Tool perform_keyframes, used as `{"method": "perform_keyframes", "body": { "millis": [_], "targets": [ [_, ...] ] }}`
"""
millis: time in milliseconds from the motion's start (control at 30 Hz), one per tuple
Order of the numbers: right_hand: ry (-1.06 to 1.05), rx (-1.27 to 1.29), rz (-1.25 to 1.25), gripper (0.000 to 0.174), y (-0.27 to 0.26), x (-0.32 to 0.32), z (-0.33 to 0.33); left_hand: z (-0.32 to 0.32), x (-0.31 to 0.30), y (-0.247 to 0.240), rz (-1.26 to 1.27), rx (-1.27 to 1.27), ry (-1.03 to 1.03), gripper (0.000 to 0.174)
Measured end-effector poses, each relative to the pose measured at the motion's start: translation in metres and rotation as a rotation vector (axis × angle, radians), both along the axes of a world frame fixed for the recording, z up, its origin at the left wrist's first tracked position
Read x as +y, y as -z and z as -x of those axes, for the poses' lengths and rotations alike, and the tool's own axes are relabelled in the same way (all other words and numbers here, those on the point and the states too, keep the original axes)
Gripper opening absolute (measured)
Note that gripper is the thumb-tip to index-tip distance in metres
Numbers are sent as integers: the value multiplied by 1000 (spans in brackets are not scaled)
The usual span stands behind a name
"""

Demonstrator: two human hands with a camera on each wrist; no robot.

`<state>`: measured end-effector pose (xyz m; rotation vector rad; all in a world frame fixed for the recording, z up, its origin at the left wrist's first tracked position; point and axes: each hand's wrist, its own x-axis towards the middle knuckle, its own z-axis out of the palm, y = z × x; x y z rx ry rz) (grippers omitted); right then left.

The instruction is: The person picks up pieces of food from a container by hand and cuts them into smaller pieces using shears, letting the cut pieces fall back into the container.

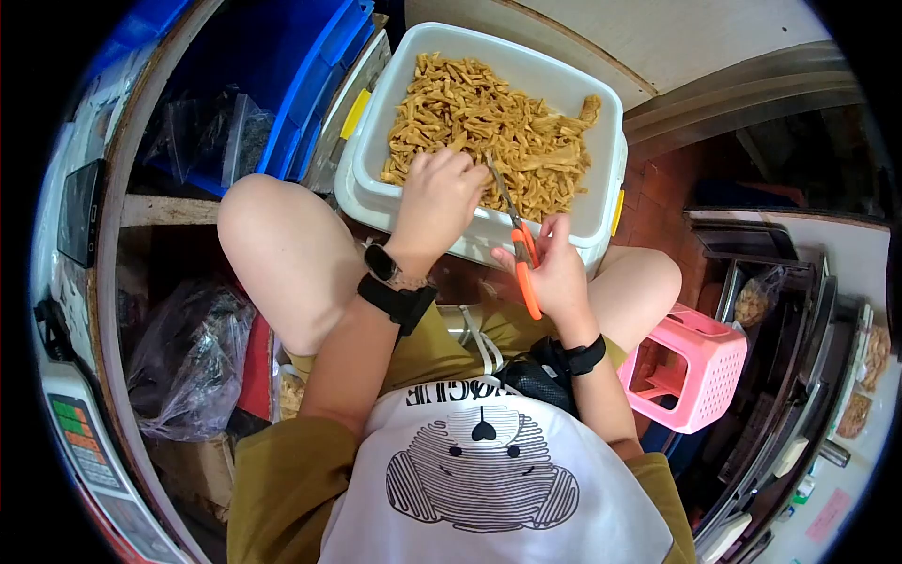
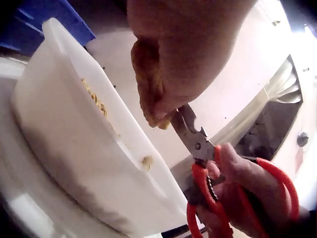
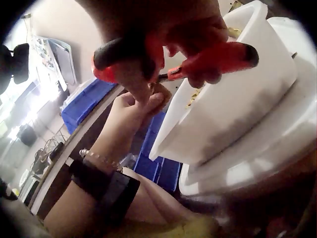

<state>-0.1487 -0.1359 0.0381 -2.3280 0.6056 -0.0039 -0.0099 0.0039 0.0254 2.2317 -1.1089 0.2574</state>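
Observation:
A white plastic tub (image 1: 609, 103) between the knees holds a heap of golden-brown food strips (image 1: 460, 94). Over its near side, my left hand (image 1: 440, 207) pinches one brown strip (image 2: 147, 84) between thumb and fingers. My right hand (image 1: 556, 277) grips orange-handled scissors (image 1: 524, 268), their metal blades pointing to the left hand's fingertips. In the left wrist view the blades (image 2: 187, 130) meet the lower end of the pinched strip. From the right wrist, the scissors' handle (image 3: 218, 59) and the left hand (image 3: 124, 114) show close together.
Under the tub is a larger white container (image 1: 362, 193) with yellow clips. Blue crates (image 1: 315, 85) stand at the left, above a plastic bag (image 1: 193, 362). A pink stool (image 1: 700, 371) is by the right knee. A phone (image 1: 82, 214) and a scale (image 1: 89, 442) lie far left.

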Motion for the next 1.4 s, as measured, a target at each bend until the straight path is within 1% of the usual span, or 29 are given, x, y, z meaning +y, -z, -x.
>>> {"method": "perform_keyframes", "body": {
  "millis": [100,233,400,633,733,800,833,900,933,1000,1033,1100,1233,1300,1333,1400],
  "targets": [
    [-6,-32,43,67,6,-2,1,4,-5,3,15,-20,-20,19],
    [-7,-48,56,66,0,-2,-1,3,-3,5,22,-3,-46,19],
    [-31,-107,64,62,1,2,-2,-2,0,6,36,-15,-154,20],
    [-3,-104,8,61,6,0,-1,-2,1,5,54,-16,-163,19],
    [33,-111,30,60,8,-3,1,-4,2,7,55,17,-169,20],
    [63,-138,-37,59,11,-5,3,-4,2,6,116,108,-198,20],
    [62,-140,-38,59,12,-6,3,-5,1,10,116,106,-199,20],
    [39,-126,-85,62,11,-7,5,-8,-1,19,419,580,-192,33],
    [39,-126,-86,62,9,-6,5,-10,-1,21,418,580,-192,33],
    [-49,-108,-3,66,2,-6,5,-14,1,23,570,910,-180,40],
    [-48,-108,-3,66,0,-5,4,-16,1,25,569,911,-179,40],
    [-74,-109,-5,71,-1,-3,3,-18,2,28,633,1048,-106,41],
    [-87,-115,-7,70,2,-5,3,-14,1,31,576,1009,-97,38],
    [-98,-111,7,70,2,-5,4,-14,-1,28,544,855,27,34],
    [-97,-111,7,70,2,-5,4,-12,0,24,544,856,28,34],
    [-104,-80,7,70,1,-6,4,-9,2,14,399,722,67,30]
  ]
}}
